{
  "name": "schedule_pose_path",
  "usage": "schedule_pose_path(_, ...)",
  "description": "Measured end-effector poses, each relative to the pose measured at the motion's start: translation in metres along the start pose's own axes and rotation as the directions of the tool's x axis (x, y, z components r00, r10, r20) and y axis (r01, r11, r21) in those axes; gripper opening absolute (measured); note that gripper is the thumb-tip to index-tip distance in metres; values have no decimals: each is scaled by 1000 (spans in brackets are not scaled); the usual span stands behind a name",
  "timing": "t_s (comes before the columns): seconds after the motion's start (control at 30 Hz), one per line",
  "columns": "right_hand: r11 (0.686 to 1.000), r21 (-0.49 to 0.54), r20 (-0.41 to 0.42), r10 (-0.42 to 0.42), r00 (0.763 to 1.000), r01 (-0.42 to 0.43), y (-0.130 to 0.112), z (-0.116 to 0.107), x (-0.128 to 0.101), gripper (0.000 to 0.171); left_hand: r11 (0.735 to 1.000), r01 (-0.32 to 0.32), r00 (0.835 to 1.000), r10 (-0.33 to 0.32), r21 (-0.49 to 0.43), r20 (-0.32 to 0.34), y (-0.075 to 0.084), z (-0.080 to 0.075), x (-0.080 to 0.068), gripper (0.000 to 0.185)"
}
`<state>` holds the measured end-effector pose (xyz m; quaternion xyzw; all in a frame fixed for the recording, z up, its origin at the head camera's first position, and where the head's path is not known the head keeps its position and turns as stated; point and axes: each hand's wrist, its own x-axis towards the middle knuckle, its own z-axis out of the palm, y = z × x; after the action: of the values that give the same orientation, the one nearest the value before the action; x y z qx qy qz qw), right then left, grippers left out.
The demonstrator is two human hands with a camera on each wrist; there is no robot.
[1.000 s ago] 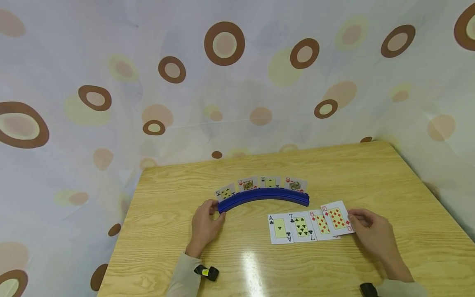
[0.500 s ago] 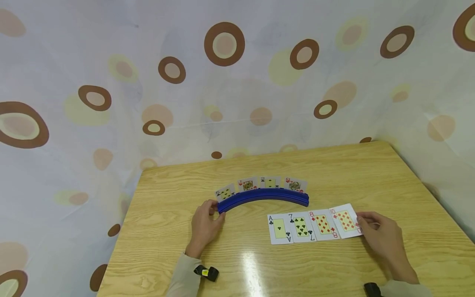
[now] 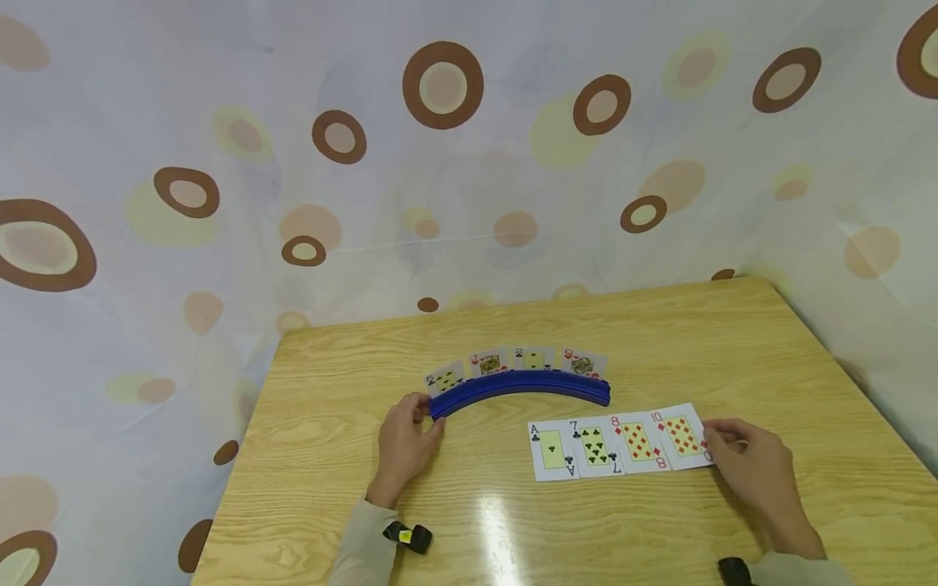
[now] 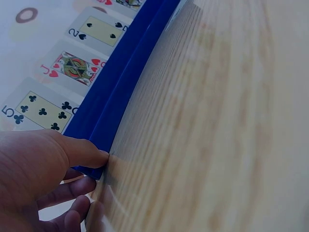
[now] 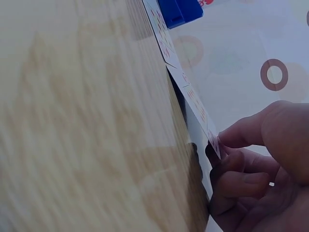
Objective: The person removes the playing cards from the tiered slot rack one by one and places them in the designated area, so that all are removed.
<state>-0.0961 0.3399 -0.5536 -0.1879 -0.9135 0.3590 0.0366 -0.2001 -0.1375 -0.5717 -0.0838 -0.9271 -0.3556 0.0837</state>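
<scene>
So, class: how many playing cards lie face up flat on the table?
4, in one overlapping row: ace of clubs, 7 of clubs, 8 of diamonds and 10 of diamonds, pinched by the right hand. Any beneath would be hidden.

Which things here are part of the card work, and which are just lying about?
In the job:
left hand gripping blue card holder
right hand pinching ten of diamonds
eight of diamonds
seven of clubs
ace of clubs

Just there:
table
patterned cloth
</scene>
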Motion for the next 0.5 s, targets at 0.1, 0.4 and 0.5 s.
schedule_pose_path(0.1, 1000, -1, 7, -11, 1000, 11, -1, -2, 0, 40, 1000, 3, 1000, -3, -5, 0, 0, 0, 0, 30)
schedule_pose_path(0.4, 1000, -3, -14, -14, 1000, 14, -1, -2, 0, 43, 1000, 7, 1000, -7, -6, 3, 0, -1, 0, 30)
schedule_pose_path(0.5, 1000, 10, -9, -9, 1000, 9, -1, 0, -1, 44, 1000, 2, 1000, -2, -6, 2, 0, -1, 0, 30)
